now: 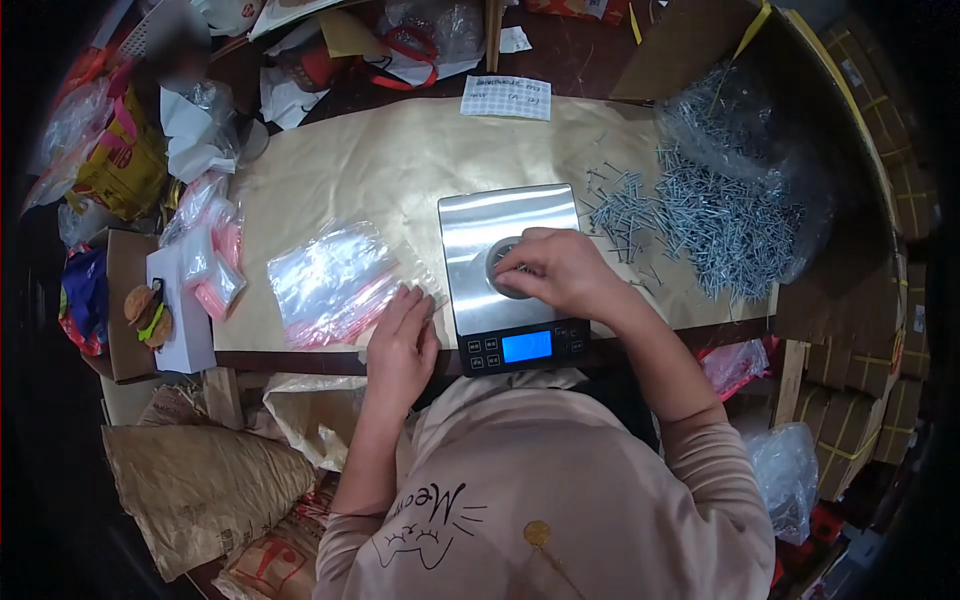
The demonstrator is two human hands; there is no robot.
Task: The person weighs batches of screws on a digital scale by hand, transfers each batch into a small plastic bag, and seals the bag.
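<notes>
A kitchen-type digital scale point(508, 212) with a steel top and a lit blue display stands at the table's front edge. On its plate sits a small round dish point(492, 262) with a few thin metal pieces, seemingly screws, inside. My right hand point(572, 272) reaches into this dish, fingertips pinched together; what they grip is hidden. Left of the scale, my left hand point(404, 335) lies with fingers stretched out beside clear zip bags point(335, 280) with red-pink edges. To the right, loose screws point(622, 215) spread next to a large heap of screws point(728, 225).
Brown paper point(400, 140) covers the tabletop. A cardboard box point(835, 270) lies on its side, open toward the table, behind the screw heap. At left are a white box point(178, 300) and more bags point(212, 260). A labelled slip point(506, 98) lies at the back.
</notes>
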